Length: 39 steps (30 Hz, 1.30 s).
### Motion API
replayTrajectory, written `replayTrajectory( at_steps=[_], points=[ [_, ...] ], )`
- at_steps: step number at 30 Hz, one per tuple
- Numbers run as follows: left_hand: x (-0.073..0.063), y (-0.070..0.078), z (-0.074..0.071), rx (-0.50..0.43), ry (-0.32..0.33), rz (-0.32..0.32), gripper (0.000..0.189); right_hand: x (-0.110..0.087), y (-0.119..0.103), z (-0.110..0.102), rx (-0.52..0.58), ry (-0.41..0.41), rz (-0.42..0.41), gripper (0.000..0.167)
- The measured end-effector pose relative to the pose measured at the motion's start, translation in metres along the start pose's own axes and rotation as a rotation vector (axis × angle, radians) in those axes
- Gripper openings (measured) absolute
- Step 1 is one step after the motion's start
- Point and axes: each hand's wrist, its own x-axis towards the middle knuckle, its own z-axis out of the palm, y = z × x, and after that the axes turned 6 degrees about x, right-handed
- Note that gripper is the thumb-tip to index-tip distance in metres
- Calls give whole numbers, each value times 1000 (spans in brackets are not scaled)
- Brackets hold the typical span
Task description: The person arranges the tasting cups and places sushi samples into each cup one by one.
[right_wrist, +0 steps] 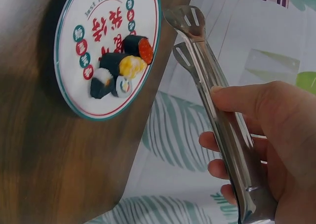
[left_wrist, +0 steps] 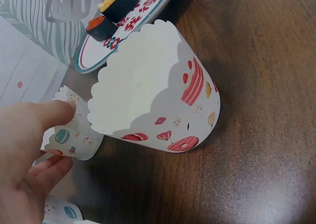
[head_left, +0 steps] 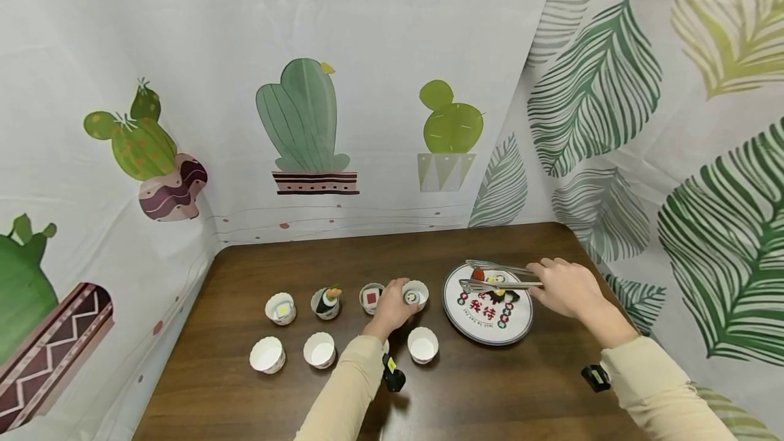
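Note:
My left hand [head_left: 392, 308] grips the side of a white paper baking cup [left_wrist: 81, 135], its thumb at the rim and fingers on the lower wall. In the head view a small round sushi roll [head_left: 412, 298] sits inside that cup. My right hand [head_left: 569, 288] holds metal tongs [right_wrist: 217, 98] above the round plate [right_wrist: 66, 81], and their tips stand apart with nothing between them. On the plate lie several sushi pieces, among them one with orange roe [right_wrist: 145, 51] and one with yellow topping [right_wrist: 132, 66].
Nearer the person stand white paper cups, one at the left [head_left: 267, 355], another [head_left: 320, 350], and one before the plate [head_left: 422, 346]. Behind them, cups hold a yellow-topped piece [head_left: 282, 309], a shrimp-topped roll [head_left: 331, 295] and a red-centred piece [head_left: 371, 298]. A patterned cloth [head_left: 380, 209] hangs behind the table.

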Motion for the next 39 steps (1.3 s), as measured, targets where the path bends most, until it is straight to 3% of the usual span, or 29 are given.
replayTrajectory(
  at_steps=[13, 20, 39],
  points=[
    [-2, -1, 0, 4, 10, 14, 61, -16, 14, -1, 12, -47, 64, 41],
    [-1, -1, 0, 1, 1, 2, 61, -23, 19, 4, 14, -23, 67, 41],
    [-1, 0, 0, 8, 0, 10, 61, -28, 19, 17, 12, -53, 102, 37]
  ],
)
